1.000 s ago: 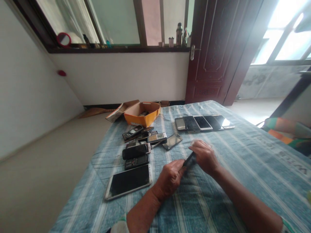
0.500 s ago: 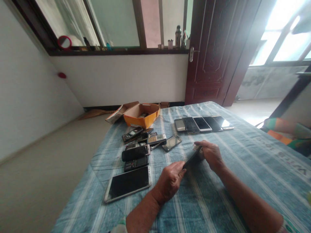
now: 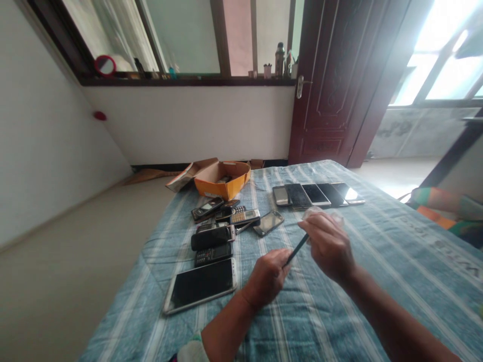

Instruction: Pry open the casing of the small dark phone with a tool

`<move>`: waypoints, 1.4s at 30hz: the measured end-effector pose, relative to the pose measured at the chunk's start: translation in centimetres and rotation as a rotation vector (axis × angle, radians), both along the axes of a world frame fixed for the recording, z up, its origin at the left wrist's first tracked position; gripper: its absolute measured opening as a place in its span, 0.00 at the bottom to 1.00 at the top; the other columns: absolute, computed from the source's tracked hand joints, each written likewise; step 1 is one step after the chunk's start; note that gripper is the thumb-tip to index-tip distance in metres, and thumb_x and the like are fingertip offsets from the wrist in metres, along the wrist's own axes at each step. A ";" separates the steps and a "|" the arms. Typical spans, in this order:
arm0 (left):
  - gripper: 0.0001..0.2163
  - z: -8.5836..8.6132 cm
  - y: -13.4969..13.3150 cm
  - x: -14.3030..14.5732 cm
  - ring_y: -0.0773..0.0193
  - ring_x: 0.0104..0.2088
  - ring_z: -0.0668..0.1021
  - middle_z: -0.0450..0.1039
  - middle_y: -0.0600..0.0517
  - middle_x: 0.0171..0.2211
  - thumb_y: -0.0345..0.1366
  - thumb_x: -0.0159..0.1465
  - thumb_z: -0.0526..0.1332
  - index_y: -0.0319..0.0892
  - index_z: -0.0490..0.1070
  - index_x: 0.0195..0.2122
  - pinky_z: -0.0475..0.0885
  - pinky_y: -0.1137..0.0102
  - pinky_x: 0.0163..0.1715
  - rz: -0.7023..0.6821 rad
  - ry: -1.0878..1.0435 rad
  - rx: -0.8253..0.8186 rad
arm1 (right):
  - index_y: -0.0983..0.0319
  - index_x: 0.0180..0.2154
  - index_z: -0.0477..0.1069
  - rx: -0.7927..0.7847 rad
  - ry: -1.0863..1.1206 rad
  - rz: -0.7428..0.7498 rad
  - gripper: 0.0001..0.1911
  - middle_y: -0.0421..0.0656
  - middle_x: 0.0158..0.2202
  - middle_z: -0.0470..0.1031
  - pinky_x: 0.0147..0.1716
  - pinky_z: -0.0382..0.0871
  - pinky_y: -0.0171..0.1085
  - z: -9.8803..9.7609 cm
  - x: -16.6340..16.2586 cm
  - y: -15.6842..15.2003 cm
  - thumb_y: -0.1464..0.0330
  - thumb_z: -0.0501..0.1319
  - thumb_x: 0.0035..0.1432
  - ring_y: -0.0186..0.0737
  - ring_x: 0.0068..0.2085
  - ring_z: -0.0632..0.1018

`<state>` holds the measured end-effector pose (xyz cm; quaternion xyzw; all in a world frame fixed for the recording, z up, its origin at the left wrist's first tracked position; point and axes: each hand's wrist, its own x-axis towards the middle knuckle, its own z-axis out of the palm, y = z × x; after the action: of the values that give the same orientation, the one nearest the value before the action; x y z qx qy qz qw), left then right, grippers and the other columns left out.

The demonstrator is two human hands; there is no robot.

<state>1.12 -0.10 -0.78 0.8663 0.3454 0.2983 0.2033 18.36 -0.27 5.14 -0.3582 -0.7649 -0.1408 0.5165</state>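
Above the middle of the striped cloth [image 3: 373, 286], a slim dark phone [image 3: 297, 249] is slanting edge-on between two hands. The left hand [image 3: 268, 277] is grasping its lower end, fingers closed and thumb pressing along it. The right hand [image 3: 329, 246] is bunching its fingers around pale filmy material [image 3: 337, 217] at the phone's upper end; whether those fingers are also gripping the phone itself, one cannot tell. Toward the cloth's left edge, a large white-framed phone [image 3: 202, 286] is lying face up, nearest to the left forearm. Just beyond it a black keypad phone [image 3: 214, 254] is resting beside a glossy black phone [image 3: 211, 237], and past these a heap of older phones [image 3: 226, 213] is overlapping loosely, its top one showing pale keys. A grey phone [image 3: 269, 223] is lying at the heap's right side, apart from the hands. Near the far edge, five phones [image 3: 316, 194] are forming a row toward the far right corner, one screen catching bright light. At the far left corner, an orange box [image 3: 215, 190] is standing open, its lid leaning out leftward, and some dark things [image 3: 225, 179] are lying inside.
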 end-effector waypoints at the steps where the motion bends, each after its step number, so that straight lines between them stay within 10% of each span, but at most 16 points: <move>1: 0.09 0.0 0.0 0.0 0.59 0.39 0.77 0.75 0.49 0.36 0.25 0.60 0.58 0.39 0.71 0.41 0.72 0.68 0.41 0.000 0.027 -0.002 | 0.65 0.30 0.74 0.012 -0.040 0.015 0.15 0.46 0.29 0.71 0.40 0.69 0.42 0.0 -0.4 -0.2 0.79 0.51 0.60 0.42 0.38 0.74; 42: 0.11 1.3 -1.0 0.0 0.65 0.25 0.75 0.74 0.50 0.26 0.30 0.66 0.49 0.37 0.71 0.34 0.70 0.73 0.26 0.028 -0.229 0.008 | 0.65 0.35 0.73 0.041 -0.182 0.146 0.10 0.47 0.31 0.73 0.51 0.68 0.52 -0.9 -4.2 -2.2 0.78 0.53 0.61 0.45 0.42 0.75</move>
<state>1.12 -1.11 0.48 0.8224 0.3306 0.3996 0.2339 14.11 -2.50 4.28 -0.2765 -0.8296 -0.1503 0.4611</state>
